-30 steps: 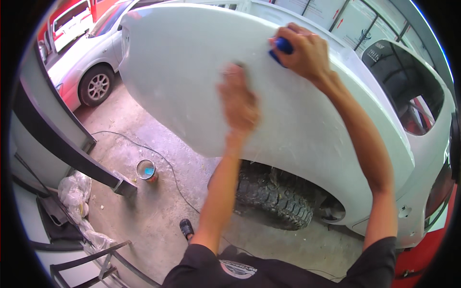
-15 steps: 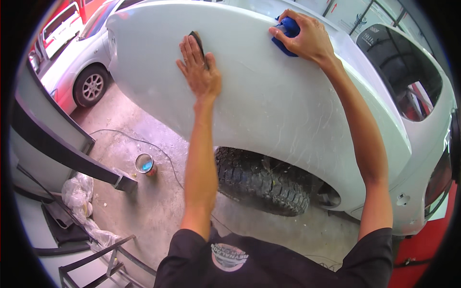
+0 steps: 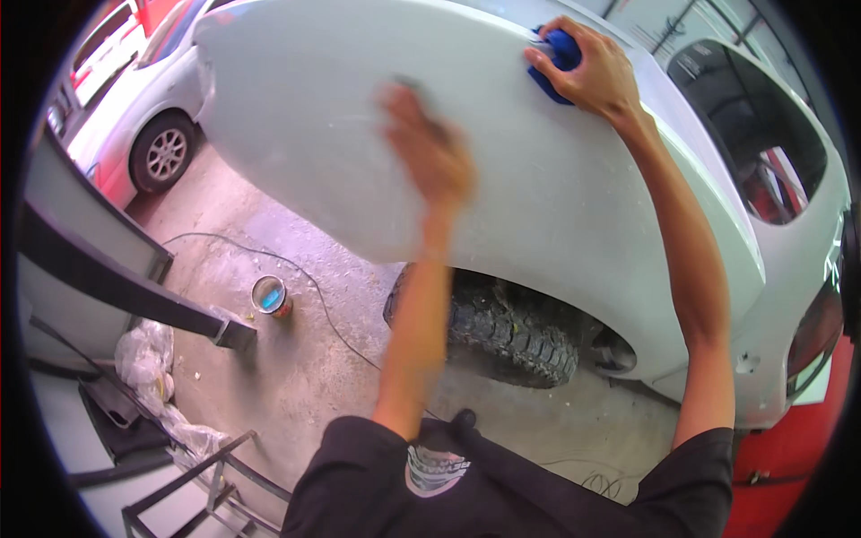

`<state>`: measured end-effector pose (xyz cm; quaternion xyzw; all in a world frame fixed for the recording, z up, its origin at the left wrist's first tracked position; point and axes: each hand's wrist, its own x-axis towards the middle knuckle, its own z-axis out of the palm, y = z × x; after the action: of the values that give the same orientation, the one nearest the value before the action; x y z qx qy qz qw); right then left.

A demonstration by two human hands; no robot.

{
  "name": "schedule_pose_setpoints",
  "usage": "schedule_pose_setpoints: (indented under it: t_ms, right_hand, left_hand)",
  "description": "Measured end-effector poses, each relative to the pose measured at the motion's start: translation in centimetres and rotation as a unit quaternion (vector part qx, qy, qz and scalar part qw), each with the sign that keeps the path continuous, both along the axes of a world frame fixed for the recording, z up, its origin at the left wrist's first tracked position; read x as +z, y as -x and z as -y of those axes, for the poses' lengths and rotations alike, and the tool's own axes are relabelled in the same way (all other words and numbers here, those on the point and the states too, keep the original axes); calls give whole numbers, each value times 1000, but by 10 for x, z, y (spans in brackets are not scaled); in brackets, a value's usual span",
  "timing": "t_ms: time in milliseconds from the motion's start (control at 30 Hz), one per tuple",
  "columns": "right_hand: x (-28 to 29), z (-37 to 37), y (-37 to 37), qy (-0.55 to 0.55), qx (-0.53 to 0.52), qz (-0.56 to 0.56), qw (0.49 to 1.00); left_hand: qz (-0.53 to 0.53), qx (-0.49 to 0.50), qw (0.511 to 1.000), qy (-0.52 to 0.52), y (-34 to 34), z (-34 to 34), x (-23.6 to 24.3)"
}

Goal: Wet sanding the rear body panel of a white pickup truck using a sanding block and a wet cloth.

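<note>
My left hand, blurred by motion, lies along the wet white body panel of a vehicle. Under its fingers a dark folded piece of sandpaper shows at the edge, pressed against the panel. At the panel's upper edge, my right hand is closed around a bunched blue cloth. Part of the cloth hangs onto the white surface; the rest is hidden in the palm.
Below the panel is a knobbly tyre. An open tin with something blue inside stands on the concrete floor near a trailing cable. To the left are a dark post, crumpled plastic, a metal frame and a white car.
My left hand has swept to the right across the panel with the sandpaper. My right hand keeps its grip on the blue cloth; the view has shifted slightly.
</note>
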<state>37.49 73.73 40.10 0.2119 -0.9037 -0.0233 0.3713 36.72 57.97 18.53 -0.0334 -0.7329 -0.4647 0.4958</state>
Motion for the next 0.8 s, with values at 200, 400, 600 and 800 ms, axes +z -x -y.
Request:
schedule_pose_setpoints:
  t_ms: [200,400,600,800]
  right_hand:
    - [9,12,-11,-4,24,-14,1000]
    - [7,14,-8,-8,16,-8,1000]
    - [2,8,-2,-8,2,-30,1000]
    - [5,4,-7,-1,-4,-3,1000]
  left_hand:
    - [31,7,992,121,11,55,-11]
    - [-12,23,999,-27,15,38,-26]
    - [-2,29,992,121,33,92,-5]
    - [-14,9,999,37,4,35,-32]
